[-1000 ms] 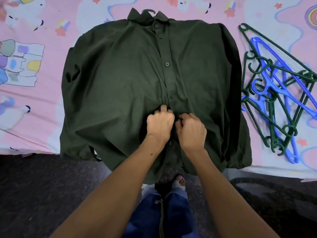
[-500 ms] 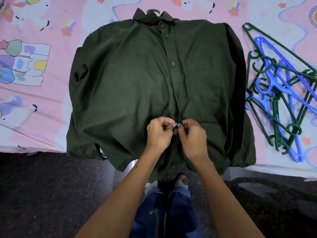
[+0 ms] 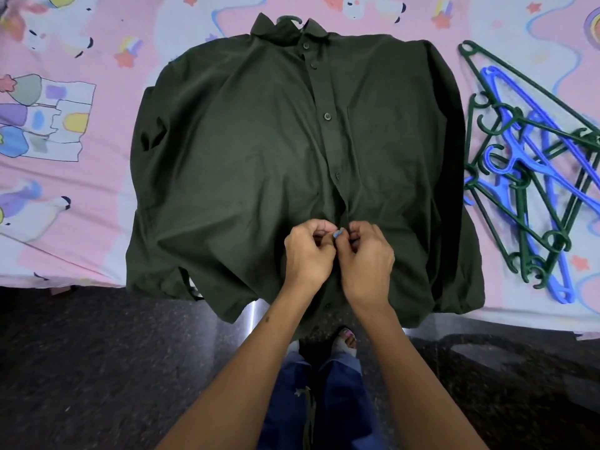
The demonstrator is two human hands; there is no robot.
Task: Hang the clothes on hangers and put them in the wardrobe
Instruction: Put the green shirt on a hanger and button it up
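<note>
- A dark green shirt (image 3: 259, 164) lies face up on the bed (image 3: 97, 222), collar at the far side, its hem hanging over the near edge toward the person standing there.
- The hook of a green hanger (image 3: 290, 18) pokes out just above the collar, so the hanger sits inside the shirt (only the hook shows).
- The upper buttons along the placket look fastened; lower down, the placket opens into a small gap just above the hands.
- The left hand (image 3: 308, 254) is curled, its thumb and fingers pinching the left edge of the placket at that gap.
- The right hand (image 3: 368, 258) is curled the same way and pinches the opposite edge; the two hands touch at the fingertips, with a blue-painted nail showing between them.
- Whether a button is between the fingers I cannot tell: it is hidden.
- To the right of the shirt, on the bed, lies a tangled pile of spare hangers (image 3: 532, 177), dark green and blue, close to the shirt's right sleeve edge.
- The bed's sheet is pink with pastel cartoon prints.
- Below the bed edge is a dark speckled floor (image 3: 97, 368), with the person's blue jeans (image 3: 328, 394) and one sandalled foot (image 3: 346, 342) in view.
</note>
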